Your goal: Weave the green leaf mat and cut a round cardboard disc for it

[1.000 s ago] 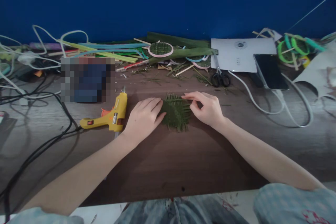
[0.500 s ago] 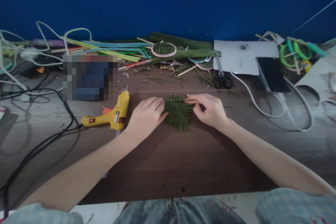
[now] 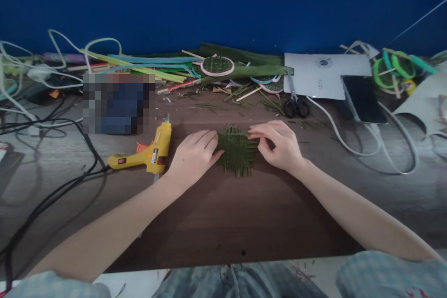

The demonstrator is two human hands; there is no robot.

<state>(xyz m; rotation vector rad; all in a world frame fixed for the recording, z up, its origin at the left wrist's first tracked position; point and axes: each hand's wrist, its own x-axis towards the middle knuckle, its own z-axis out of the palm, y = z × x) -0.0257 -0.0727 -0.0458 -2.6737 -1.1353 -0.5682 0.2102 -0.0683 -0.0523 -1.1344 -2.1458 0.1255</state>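
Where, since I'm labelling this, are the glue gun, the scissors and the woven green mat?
Glue gun (image 3: 161, 144), head view: on its yellow barrel.
Scissors (image 3: 294, 96), head view: where blades meet handles.
Woven green mat (image 3: 238, 151), head view: middle of weave.

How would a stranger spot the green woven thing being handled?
Find the brown desk. Between the left hand and right hand lies the green woven piece. Unlike the pink-rimmed disc behind it, its edges show bare strip ends.

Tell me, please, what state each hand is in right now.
Left hand: partly curled, at the left edge of the woven green piece; grip unclear.
Right hand: partly curled, at the piece's upper right edge; whether it pinches anything cannot be told.
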